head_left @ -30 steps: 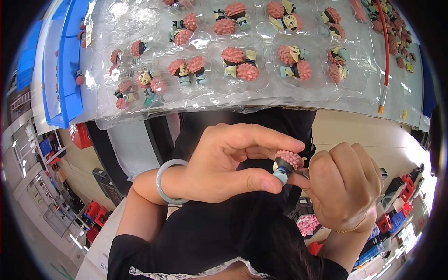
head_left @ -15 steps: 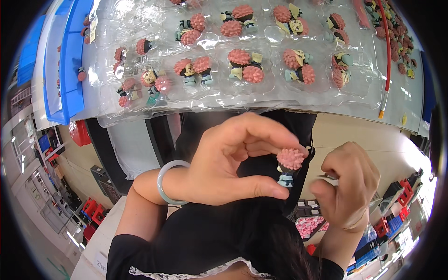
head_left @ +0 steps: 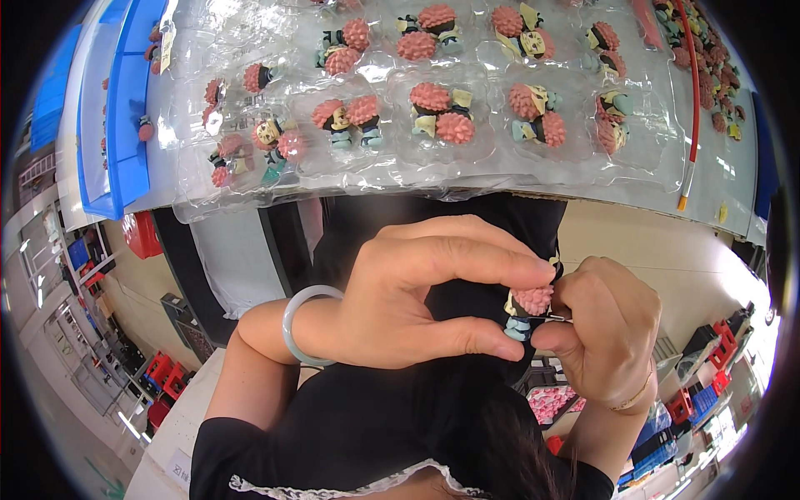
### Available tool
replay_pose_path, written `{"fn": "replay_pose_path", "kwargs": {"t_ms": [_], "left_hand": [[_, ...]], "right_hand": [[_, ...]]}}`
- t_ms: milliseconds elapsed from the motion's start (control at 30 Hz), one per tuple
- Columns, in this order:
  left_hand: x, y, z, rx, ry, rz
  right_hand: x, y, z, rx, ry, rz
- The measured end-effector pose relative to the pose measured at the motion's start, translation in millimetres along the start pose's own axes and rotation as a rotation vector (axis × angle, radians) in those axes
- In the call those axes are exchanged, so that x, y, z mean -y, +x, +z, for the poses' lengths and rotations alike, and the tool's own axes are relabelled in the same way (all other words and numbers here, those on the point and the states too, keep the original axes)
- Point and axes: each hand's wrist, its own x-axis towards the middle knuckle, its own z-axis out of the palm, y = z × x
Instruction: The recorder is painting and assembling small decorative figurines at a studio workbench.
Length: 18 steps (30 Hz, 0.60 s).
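My left hand (head_left: pixel 408 287), with a pale bangle at the wrist, pinches a small figurine (head_left: pixel 533 299) between thumb and fingertips. The figurine has bumpy pink hair and a pale blue lower part. Closed close beside it, my right hand (head_left: pixel 612 329) grips a thin metal tool (head_left: pixel 556 317) whose narrow tip reaches the figurine below the hair. Most of that tool is hidden in the fingers, so its kind does not show. Beyond my hands, a clear plastic tray (head_left: pixel 492 175) holds similar pink-haired figurines (head_left: pixel 456 127) in its hollows, several of them in pairs.
A blue bin (head_left: pixel 125 125) stands at the table's left side. On the right lie a red-handled paintbrush (head_left: pixel 692 108) and a heap of figurines (head_left: pixel 718 79). The table edge runs just past my hands. Red crates (head_left: pixel 682 406) and shelving are farther off.
My right hand has moved left and brought the thin metal tool against the figurine. My left hand has shifted slightly right, and the figurine is turned a little.
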Motion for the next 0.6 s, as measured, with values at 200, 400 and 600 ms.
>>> {"fn": "replay_pose_path", "kwargs": {"t_ms": [200, 400, 600], "left_hand": [[-1.5, 1.0, -0.5, 0.008, 0.01, -0.007], [-2.5, 1.6, -0.7, 0.003, 0.015, -0.011], [-3.0, 0.1, -1.2, 0.017, 0.029, -0.059]], "right_hand": [[-0.3, -0.4, 2.7, -0.03, 0.043, -0.013], [-3.8, 4.1, 1.0, -0.027, 0.011, -0.074], [-9.5, 3.0, 4.6, 0.032, 0.167, -0.063]]}}
